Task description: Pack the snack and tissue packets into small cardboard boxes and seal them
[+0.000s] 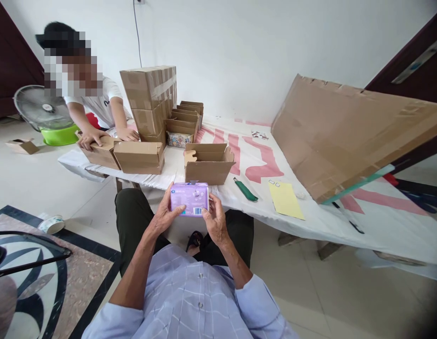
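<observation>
Between my two hands is a purple plastic-wrapped pack [189, 197] with a barcode on its lower right; its exact contents I cannot make out. My left hand [168, 213] grips its left end, thumb across the face. On the right end, my right hand [214, 216] closes with its thumb near the barcode. The pack is held above my lap, at the table's front edge. Just beyond it an open cardboard box [208, 172] stands on the table with its flaps up. A green utility knife [246, 189] lies to the right of that box.
A person [110, 101] at the left rests both hands on a small carton [102, 153], beside another carton [139, 158]. Behind are stacked taped cartons [151, 99] and a row of open boxes [185, 117]. Yellow paper [286, 201] and a large cardboard sheet [352, 136] are at right.
</observation>
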### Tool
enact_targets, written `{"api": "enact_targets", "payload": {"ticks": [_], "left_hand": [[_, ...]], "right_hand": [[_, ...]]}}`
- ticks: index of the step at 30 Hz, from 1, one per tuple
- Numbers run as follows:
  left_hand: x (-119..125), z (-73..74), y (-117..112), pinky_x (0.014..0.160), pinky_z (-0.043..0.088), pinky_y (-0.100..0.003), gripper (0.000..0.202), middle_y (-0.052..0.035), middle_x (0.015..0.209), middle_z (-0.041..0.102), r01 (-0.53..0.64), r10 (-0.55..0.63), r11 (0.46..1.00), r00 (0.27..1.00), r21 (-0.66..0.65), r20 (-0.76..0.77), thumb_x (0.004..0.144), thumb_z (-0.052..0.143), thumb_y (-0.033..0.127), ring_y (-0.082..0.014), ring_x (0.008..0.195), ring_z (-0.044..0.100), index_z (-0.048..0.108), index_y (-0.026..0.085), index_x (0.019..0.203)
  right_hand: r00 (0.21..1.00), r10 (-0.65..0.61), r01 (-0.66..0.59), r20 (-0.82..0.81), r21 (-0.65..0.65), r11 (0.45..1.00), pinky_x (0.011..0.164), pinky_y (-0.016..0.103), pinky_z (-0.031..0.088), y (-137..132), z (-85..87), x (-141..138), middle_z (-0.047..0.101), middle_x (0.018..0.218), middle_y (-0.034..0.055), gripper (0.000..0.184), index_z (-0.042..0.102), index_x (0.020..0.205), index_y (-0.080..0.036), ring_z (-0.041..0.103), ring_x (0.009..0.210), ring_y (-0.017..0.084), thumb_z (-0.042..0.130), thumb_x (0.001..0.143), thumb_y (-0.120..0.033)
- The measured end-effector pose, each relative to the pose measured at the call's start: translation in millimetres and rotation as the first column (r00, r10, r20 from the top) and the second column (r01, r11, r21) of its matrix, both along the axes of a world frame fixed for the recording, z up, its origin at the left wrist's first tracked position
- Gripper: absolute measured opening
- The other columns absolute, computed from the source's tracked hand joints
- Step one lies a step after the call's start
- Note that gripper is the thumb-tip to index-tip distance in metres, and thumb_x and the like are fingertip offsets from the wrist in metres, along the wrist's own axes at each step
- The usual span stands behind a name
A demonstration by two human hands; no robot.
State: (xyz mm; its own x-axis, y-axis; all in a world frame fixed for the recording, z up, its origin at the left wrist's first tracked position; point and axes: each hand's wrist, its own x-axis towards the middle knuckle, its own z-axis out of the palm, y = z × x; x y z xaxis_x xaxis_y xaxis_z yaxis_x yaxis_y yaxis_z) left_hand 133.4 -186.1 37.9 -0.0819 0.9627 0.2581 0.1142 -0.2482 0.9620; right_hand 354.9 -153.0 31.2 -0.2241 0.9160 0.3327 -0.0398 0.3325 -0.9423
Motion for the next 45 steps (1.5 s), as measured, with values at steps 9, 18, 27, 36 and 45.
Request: {"api": "enact_targets", "payload": {"ticks": [9,18,27,36,45], "left_hand": [[-17,-9.8,12,0.119,0.057,-0.052,0.117,-0.0168,0.158,0.062,-0.029,0.024,0.996,0.997,-0.084,-0.068,0.065,0.105,0.045,-0.0403,0.139,0.065,0.052,0.02,0.166],[-3,15.1,29,0.121,0.052,-0.048,0.089,-0.0122,0.149,0.067,0.073,-0.072,0.997,0.974,-0.001,-0.215,0.074,0.094,0.021,-0.0348,0.137,0.066,0.06,0.024,0.155],[-10,70.4,90,0.113,0.06,-0.051,0.064,-0.0156,0.154,0.064,-0.019,0.214,0.933,0.833,0.36,-0.51,0.095,0.083,0.038,-0.0347,0.143,0.062,0.058,0.025,0.152],[33,96.3,156,0.102,0.058,-0.049,0.024,-0.0147,0.129,0.077,0.09,0.135,0.98,0.355,0.177,-0.925,0.103,0.059,0.01,-0.0346,0.133,0.065,0.073,0.017,0.121],[124,82.0,142,0.085,0.048,-0.043,0.022,-0.0165,0.102,0.072,0.215,0.122,0.959,0.281,0.187,-0.952,0.108,0.055,0.013,-0.0302,0.102,0.068,0.076,0.012,0.103]], "right_hand": [[0.993,0.018,-0.025,0.12,0.056,0.998,0.12,0.051,0.055,4,-9.9,10,0.063,0.158,0.0131,0.067,0.056,0.154,-0.029,0.064,0.142,0.034,0.076,0.091,-0.038],[0.981,0.171,-0.159,0.096,-0.122,0.98,0.108,0.043,0.061,34,-0.8,26,0.072,0.144,0.0107,0.089,0.052,0.155,-0.026,0.073,0.125,0.03,0.093,0.076,-0.035],[0.996,-0.058,0.066,0.074,-0.11,0.992,0.097,0.038,0.063,70,1.3,61,0.08,0.118,0.0049,0.061,0.064,0.126,-0.025,0.076,0.109,0.026,0.094,0.074,-0.037],[0.957,-0.287,0.29,0.046,-0.19,0.938,0.096,0.042,0.064,97,-22.1,89,0.08,0.113,0.0071,0.065,0.066,0.12,-0.023,0.076,0.106,0.028,0.098,0.067,-0.043],[0.858,-0.486,0.514,0.167,-0.272,0.814,0.086,0.045,0.066,97,-33.2,106,0.081,0.11,0.0113,0.08,0.064,0.125,-0.02,0.078,0.097,0.03,0.099,0.061,-0.052]]}}
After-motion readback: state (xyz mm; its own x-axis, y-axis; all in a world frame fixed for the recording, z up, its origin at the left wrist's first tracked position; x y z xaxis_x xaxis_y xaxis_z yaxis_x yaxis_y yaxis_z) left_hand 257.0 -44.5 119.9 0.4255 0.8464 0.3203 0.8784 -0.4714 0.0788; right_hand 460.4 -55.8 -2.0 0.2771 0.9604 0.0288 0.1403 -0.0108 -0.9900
